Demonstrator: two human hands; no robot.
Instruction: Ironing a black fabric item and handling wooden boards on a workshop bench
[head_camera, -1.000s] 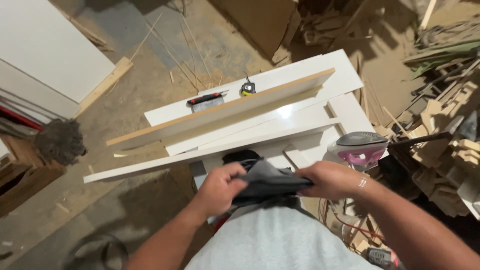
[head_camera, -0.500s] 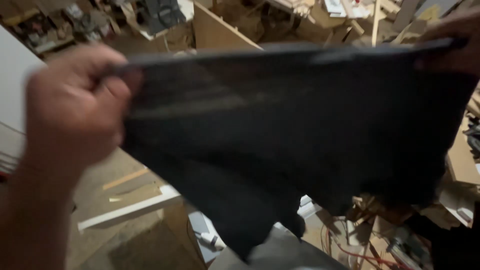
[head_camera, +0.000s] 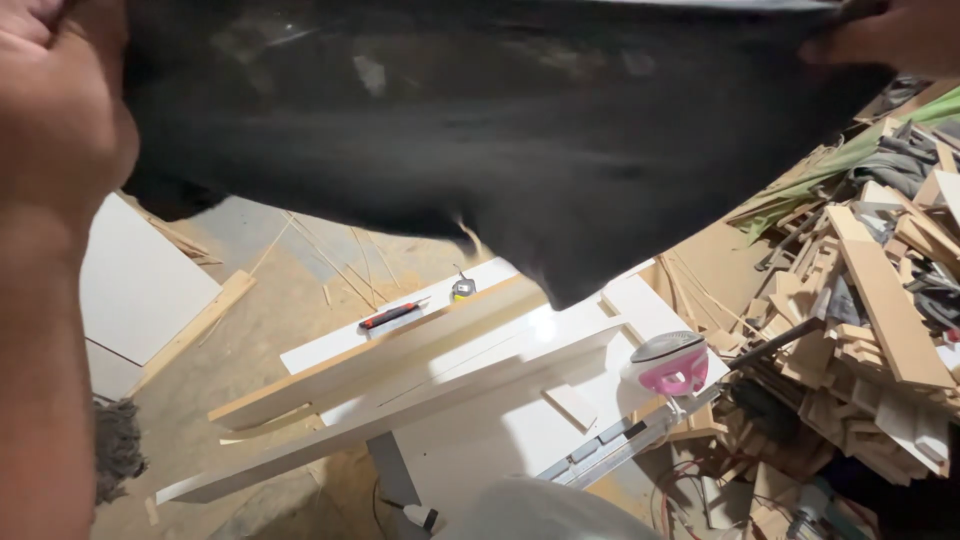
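Black cloth (head_camera: 480, 130) hangs stretched above the surface (head_camera: 500, 430), gripped closed by left hand (head_camera: 60, 110) and right hand (head_camera: 890, 35). Risk: it blocks sight; its trailing edge could snag the iron (head_camera: 668, 362).

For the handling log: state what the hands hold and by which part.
Both hands hold a dark cloth stretched out before the camera: left hand grips its upper left edge, right hand its upper right corner.

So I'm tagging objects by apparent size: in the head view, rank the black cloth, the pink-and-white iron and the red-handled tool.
1. black cloth, though held close to the camera
2. pink-and-white iron
3. red-handled tool
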